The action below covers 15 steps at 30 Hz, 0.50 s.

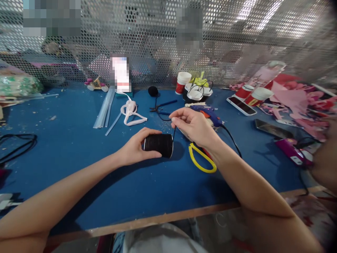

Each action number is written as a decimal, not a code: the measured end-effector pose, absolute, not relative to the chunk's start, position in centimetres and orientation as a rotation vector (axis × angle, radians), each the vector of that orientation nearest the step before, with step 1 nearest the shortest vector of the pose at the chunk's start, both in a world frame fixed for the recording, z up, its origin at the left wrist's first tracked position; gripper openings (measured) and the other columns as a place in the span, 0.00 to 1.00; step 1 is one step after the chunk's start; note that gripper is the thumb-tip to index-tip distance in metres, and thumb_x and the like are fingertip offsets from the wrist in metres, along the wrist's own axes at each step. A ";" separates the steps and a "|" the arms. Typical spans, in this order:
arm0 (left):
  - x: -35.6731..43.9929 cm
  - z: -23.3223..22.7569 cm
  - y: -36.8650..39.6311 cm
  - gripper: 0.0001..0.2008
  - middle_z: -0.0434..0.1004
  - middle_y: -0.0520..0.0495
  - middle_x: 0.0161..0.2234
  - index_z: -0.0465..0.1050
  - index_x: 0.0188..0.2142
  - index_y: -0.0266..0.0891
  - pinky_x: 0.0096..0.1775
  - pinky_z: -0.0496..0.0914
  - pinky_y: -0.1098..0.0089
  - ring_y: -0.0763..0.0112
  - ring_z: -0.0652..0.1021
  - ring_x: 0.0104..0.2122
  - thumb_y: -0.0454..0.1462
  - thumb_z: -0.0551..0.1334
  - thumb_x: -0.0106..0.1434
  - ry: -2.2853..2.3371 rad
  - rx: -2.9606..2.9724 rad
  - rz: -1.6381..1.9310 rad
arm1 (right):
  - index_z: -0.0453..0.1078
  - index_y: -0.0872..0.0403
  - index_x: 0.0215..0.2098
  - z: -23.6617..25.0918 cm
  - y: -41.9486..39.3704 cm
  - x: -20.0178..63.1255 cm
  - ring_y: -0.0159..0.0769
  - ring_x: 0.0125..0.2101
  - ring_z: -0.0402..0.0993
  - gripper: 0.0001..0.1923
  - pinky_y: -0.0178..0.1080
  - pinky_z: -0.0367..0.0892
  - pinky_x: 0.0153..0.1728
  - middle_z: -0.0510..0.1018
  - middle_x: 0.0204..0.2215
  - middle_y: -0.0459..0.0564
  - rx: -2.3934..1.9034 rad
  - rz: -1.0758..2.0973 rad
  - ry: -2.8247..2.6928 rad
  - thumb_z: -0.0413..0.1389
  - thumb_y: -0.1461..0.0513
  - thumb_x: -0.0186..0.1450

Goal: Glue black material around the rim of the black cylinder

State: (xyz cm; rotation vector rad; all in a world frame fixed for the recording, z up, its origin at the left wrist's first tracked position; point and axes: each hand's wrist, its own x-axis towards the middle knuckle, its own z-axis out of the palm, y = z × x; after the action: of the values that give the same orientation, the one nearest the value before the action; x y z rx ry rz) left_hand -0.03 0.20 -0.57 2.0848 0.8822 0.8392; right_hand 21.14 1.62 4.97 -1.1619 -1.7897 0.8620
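My left hand [140, 147] is wrapped round the left end of a spool of black cord [159, 144], which lies on its side just over the blue table [113, 189]. A short length of black cord [174, 134] rises from the spool's right end. Its upper end is pinched between the thumb and fingers of my right hand [191, 124]. Beneath my right hand and wrist are scissors with a yellow handle loop [201, 160], partly covered by the hand. Just behind that hand lies a blue glue gun [210, 114] with a black cable.
Pliers [165, 105], a tangled white ribbon [130, 112], clear glue sticks [104, 109] and a lit phone [121, 73] lie ahead. Paper cups [183, 82], more phones [273, 129] and pink scraps [289, 95] crowd the right. A perforated metal screen [152, 45] closes off the back. Another person's arm [325, 161] shows at right.
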 end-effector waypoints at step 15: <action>0.0 0.1 -0.1 0.28 0.69 0.44 0.45 0.65 0.50 0.39 0.44 0.67 0.65 0.62 0.72 0.45 0.44 0.67 0.51 0.847 2.065 0.746 | 0.72 0.56 0.30 4.8 2.1 21.6 0.28 0.25 0.69 0.06 0.33 0.65 0.27 0.76 0.25 0.46 -1.231 0.718 -1.803 0.58 0.60 0.57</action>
State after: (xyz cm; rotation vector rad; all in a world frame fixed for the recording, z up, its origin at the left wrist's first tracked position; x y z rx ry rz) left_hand 0.01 -0.14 0.14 2.0652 0.8466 0.7463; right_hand 21.57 2.06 4.80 -1.2311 -1.8033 0.7185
